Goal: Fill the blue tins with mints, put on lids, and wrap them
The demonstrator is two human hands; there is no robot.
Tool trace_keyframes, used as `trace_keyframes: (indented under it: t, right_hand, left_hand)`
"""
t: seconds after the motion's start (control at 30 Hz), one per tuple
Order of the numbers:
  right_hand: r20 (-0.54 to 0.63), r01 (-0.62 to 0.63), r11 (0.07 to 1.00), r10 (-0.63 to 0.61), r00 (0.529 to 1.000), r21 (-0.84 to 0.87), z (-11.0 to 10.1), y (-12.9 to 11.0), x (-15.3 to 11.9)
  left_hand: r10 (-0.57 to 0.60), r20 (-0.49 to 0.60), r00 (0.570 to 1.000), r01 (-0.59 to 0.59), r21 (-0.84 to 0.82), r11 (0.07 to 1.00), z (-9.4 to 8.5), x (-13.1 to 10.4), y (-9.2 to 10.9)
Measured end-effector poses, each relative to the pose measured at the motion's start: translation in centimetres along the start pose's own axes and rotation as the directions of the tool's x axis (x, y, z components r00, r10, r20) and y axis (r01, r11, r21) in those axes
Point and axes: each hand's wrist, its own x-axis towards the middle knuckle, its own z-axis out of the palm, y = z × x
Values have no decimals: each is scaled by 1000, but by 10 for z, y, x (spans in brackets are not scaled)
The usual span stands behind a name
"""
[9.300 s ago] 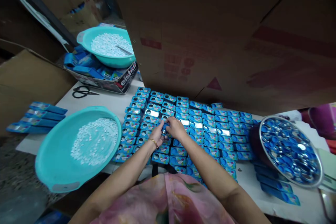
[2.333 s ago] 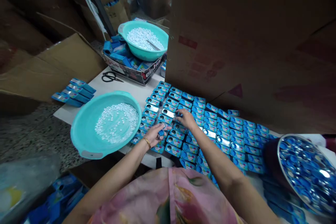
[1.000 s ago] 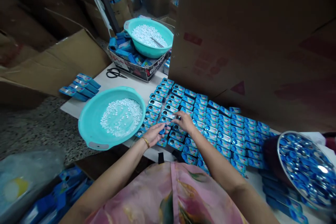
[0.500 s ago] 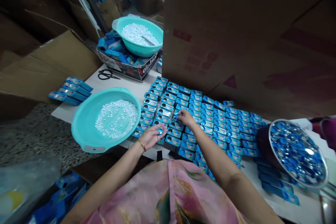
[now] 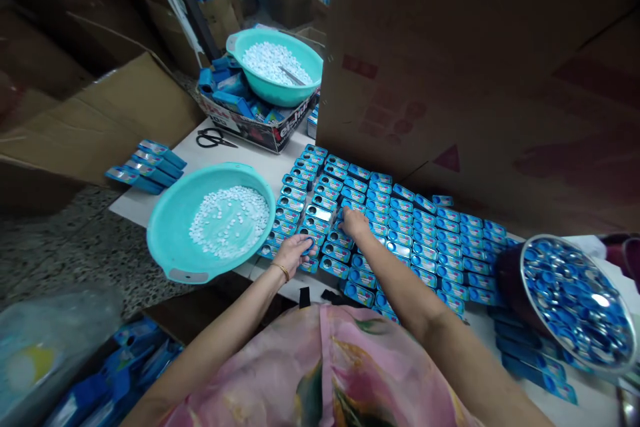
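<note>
Small blue boxes [image 5: 402,239] stand upright in tight rows on the table. Those on the left have dark round holes in their tops; most farther right have a blue round piece there. My left hand [image 5: 291,255], with a bracelet at the wrist, is over the left rows, its fingers closed around a small blue round cap [image 5: 309,242]. My right hand [image 5: 354,223] is bent down onto a box top in the middle rows, fingertips pressed together. Whatever lies under those fingertips is hidden.
A turquoise basin [image 5: 163,240] of white pellets sits left. Another turquoise basin [image 5: 260,90] rests on a carton [image 5: 280,137] of blue boxes. Scissors [image 5: 213,139] lie nearby. A pot [image 5: 523,267] of blue caps stands right. A large cardboard box [image 5: 450,80] walls off the back.
My left hand has turned from palm-up, with the cap lying on it, to fingers closed around the cap over the boxes. My right hand has pressed down onto a box top. The view shifted slightly.
</note>
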Motion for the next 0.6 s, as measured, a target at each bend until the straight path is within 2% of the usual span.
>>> trace_keyframes:
  t: [0.07,0.13,0.17,0.2,0.27,0.33,0.4,0.5,0.53,0.6]
  right_hand:
    - [-94,159,966,-143,985,204,12,-2,-23]
    - [-117,319,836,-298,947,447,31,-5,-45]
    - [-101,340,756,-344,933,559,41,-7,-54]
    - [-81,319,684,-357,931,656,49,-8,-61]
    - [-46,214,571,-294,955,793,59,-6,-67]
    - [-28,123,530,-183,983,839,58,2,-64]
    - [-47,93,633,-89,995,769,49,11,-55]
    - [-136,71,891,-10,991,448,34,16,-37]
    - [-144,50,945,-3,990,323,31,13,-31]
    - [-93,-3,993,14,996,121,29,4,-19]
  left_hand:
    - [7,-49,999,-4,69,998,1,2,-3]
    - [21,-47,999,-16,104,994,3,3,-7]
    - [16,-28,999,-13,108,994,4,2,-8]
    - [0,5,1000,-1,105,994,5,2,-9]
    - [-49,94,994,42,78,996,7,-1,-10]
    - [-89,161,983,86,23,996,5,-3,-9]
    - [-108,177,978,120,-60,991,1,-4,-6]
    - [-130,178,975,165,-196,967,-7,-4,1]
    - [-136,181,974,176,-233,956,-9,-5,4]
    - [-141,169,976,186,-291,939,-10,-5,9]
